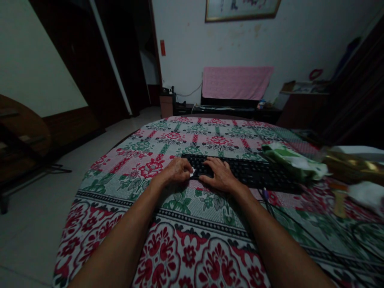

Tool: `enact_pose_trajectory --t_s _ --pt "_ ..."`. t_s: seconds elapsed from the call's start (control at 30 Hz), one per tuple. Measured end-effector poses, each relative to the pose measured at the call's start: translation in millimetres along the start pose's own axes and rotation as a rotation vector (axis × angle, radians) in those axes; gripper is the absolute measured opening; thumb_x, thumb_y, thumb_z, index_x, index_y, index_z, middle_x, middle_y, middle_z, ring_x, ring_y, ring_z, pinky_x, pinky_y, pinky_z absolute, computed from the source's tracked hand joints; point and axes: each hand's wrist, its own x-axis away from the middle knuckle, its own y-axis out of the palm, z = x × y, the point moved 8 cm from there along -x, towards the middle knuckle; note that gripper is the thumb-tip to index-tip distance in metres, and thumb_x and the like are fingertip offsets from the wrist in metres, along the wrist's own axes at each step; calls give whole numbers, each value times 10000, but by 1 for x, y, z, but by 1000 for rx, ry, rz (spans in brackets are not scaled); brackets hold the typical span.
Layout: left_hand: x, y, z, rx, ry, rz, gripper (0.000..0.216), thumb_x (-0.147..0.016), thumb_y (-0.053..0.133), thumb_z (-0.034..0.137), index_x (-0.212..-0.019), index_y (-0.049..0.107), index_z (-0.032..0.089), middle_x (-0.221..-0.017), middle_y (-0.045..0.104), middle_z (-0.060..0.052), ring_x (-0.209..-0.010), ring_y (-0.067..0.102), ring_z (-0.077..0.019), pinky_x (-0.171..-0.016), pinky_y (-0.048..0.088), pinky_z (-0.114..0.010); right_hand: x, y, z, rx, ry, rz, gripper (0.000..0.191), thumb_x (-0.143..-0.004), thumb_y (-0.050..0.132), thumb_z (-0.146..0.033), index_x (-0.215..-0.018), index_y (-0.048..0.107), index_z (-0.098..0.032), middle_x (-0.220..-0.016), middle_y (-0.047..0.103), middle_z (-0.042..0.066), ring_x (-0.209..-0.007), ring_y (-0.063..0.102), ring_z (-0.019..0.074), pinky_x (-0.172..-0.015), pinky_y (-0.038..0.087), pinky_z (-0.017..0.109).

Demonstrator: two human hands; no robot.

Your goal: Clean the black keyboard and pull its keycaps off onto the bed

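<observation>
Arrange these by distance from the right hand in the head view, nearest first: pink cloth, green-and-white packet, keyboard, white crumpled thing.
1. Keyboard: directly under the right hand.
2. Green-and-white packet: to the right, partly covering the keyboard in view.
3. White crumpled thing: farther right.
4. Pink cloth: far ahead, across the room.

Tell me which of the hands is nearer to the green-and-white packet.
Right. The right hand is on the keyboard, to the left of the packet; the left hand is farther off, at the keyboard's left end, holding a small white piece.
</observation>
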Motion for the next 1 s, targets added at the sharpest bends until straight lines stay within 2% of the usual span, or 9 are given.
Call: enact_pose_trajectory --t_s 0.13,0.3,0.53,0.7,0.9,1.0 --pt "4 -9 -14 -16 -110 -29 266 -621 516 162 -774 731 203 -774 674 -28 -704 570 -158 -657 422 -235 1 0 0 9 2 -9 578 -740 516 -551 -1223 480 -236 -1368 380 85 -1247 301 275 -997 229 502" --pt "5 -10 -21 -24 -135 -42 270 -606 522 154 -775 726 209 -778 668 -19 -703 556 -146 -637 411 -218 1 -4 -4 13 0 10 509 -813 423 -539 -1212 487 -228 -1364 387 93 -1242 312 262 -983 242 494" --pt "13 -14 -42 72 -259 16 264 -609 499 139 -756 716 169 -708 651 -14 -585 547 -128 -555 399 -230 1 -5 -6 19 -17 40 447 -841 403 -503 -1176 503 -225 -1348 412 93 -1232 327 258 -962 264 469" --pt "11 -10 -40 108 -217 -19 256 -605 509 142 -766 707 159 -747 656 -19 -583 548 -122 -561 408 -230 2 -6 -6 14 -20 53 445 -838 405 -507 -1165 506 -222 -1345 418 94 -1229 333 259 -958 267 465" --pt "10 -13 -45 73 -260 52 264 -620 510 155 -797 705 164 -732 668 -19 -639 573 -139 -593 424 -232 2 -7 -7 17 -10 45 439 -836 414 -500 -1160 510 -219 -1349 417 95 -1239 325 257 -963 265 464" --pt "8 -10 -44 92 -247 35 278 -633 507 165 -830 704 166 -733 673 -19 -631 577 -136 -599 432 -230 2 -7 -6 15 -6 45 440 -834 420 -499 -1160 509 -218 -1347 419 92 -1241 323 256 -964 265 467"
